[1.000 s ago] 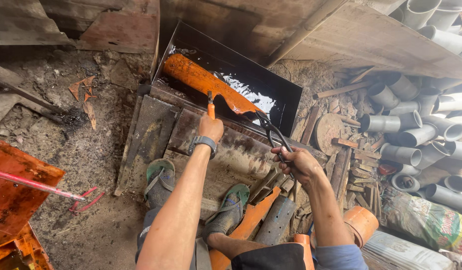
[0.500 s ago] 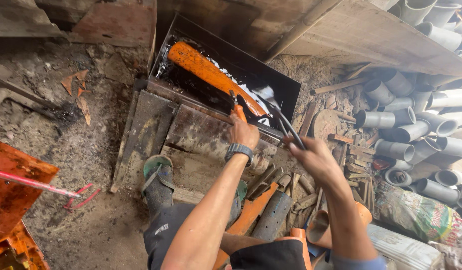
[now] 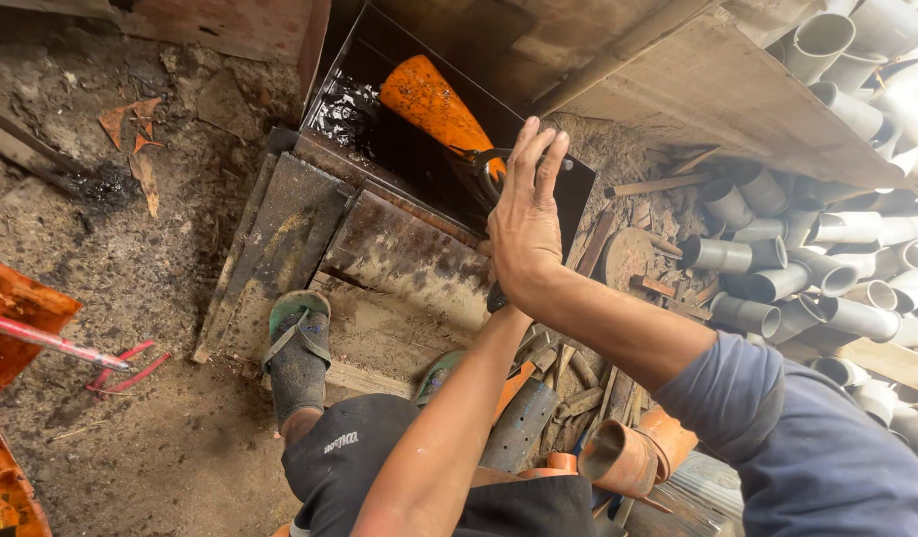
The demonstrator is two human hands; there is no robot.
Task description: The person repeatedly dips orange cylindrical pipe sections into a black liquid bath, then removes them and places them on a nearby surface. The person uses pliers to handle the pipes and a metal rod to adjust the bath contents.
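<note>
Right hand (image 3: 523, 224): raised in front of the tray, fingers (image 3: 538, 159) spread and released, gripping nothing.
Left hand: hidden behind the right wrist; only the forearm (image 3: 449, 428) shows, so its grasp cannot be told.
Orange cone (image 3: 434, 104): one, lying tilted in the black metal tray (image 3: 379, 129), its narrow end held by dark tongs (image 3: 489, 174).
Progress: judged partway; the cone sits in the glossy black liquid yet remains orange, not lifted out.
Grey pipe pieces (image 3: 767, 268): many, heaped at right, too many to count.
Orange pipe pieces (image 3: 628, 452): about two, near right.
Sandals (image 3: 298, 343): two.
</note>
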